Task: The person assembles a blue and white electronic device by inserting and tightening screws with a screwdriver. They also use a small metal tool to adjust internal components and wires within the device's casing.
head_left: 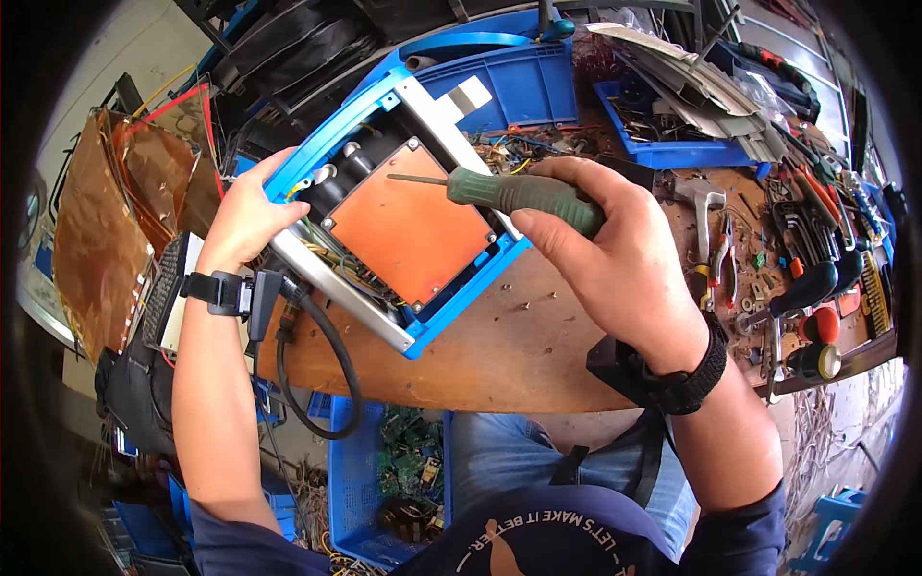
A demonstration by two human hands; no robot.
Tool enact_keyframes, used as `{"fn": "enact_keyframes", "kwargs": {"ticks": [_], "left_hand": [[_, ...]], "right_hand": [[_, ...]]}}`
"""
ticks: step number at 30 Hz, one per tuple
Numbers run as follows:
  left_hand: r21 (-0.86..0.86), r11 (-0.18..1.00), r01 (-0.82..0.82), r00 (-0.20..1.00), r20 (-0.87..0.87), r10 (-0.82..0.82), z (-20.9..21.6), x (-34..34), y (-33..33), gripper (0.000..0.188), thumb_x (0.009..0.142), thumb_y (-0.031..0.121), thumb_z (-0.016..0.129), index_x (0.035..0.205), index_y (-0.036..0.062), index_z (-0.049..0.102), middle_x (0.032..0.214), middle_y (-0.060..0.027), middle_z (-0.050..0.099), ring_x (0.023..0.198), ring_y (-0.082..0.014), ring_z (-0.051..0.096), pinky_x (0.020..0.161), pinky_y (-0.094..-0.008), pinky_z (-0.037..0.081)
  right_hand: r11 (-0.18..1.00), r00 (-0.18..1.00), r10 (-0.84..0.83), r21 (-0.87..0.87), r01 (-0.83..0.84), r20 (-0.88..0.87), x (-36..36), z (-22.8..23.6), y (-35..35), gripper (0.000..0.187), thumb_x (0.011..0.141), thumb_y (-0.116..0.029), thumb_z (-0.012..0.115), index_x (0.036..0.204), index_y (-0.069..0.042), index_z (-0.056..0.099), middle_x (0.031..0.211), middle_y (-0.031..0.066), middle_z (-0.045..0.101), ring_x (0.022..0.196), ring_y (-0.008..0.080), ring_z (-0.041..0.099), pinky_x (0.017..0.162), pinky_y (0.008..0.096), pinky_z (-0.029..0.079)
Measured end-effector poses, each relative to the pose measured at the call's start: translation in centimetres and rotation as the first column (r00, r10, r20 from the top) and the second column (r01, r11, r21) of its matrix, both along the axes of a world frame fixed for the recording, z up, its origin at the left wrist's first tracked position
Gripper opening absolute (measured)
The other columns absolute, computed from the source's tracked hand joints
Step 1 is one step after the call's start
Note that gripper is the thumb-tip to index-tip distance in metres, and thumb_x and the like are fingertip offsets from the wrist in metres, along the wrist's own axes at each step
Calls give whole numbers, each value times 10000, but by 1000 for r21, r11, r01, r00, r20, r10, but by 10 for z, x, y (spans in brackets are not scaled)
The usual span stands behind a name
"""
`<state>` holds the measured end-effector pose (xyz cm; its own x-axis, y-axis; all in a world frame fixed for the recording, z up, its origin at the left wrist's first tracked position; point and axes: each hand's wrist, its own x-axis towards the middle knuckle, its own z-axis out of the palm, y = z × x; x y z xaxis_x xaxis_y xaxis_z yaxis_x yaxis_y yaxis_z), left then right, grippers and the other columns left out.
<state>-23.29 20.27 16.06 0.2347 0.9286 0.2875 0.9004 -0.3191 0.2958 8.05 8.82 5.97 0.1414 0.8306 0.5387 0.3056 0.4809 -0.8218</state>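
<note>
My left hand (245, 216) grips the blue edge of a boxy device frame (346, 305) with silver metal rails, tilting it above the wooden table. Inside the frame sits a copper-coloured square plate (411, 226) with screws at its corners. Black cylindrical parts (348, 178) and loose wires show beside the plate. In my right hand (619, 240) is a screwdriver (523, 197) with a dark green handle. Its thin shaft points left across the plate's upper part; whether the tip touches the plate I cannot tell.
Small screws (524, 305) lie on the wooden table (461, 370). To the right are a hammer (701, 206), pliers (722, 254) and several screwdrivers. Blue bins (523, 77) stand at the back, and a blue crate (346, 499) of circuit boards is below the table edge. Copper-coloured sheets (96, 230) lean at left.
</note>
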Motion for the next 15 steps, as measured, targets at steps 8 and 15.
{"fn": "enact_keyframes", "kwargs": {"ticks": [8, 15], "left_hand": [[-51, 998, -33, 999, 18, 34, 1, -5, 5, 728, 734, 13, 757, 1416, -4, 504, 1203, -69, 661, 1042, -124, 605, 956, -284, 468], [10, 1000, -18, 1000, -5, 18, -1, -7, 5, 672, 745, 28, 738, 1387, 6, 540, 1165, -71, 685, 992, -112, 623, 908, -267, 484]], "right_hand": [[1000, 995, -24, 10, 23, 96, -3, -4, 12, 378, 849, -158, 751, 1143, 56, 647, 949, 149, 712, 864, 168, 674, 802, 307, 532], [995, 991, -66, 80, 57, 119, -10, -3, 18, 359, 833, -156, 751, 1113, 48, 658, 927, 170, 707, 829, 219, 691, 756, 318, 533]]}}
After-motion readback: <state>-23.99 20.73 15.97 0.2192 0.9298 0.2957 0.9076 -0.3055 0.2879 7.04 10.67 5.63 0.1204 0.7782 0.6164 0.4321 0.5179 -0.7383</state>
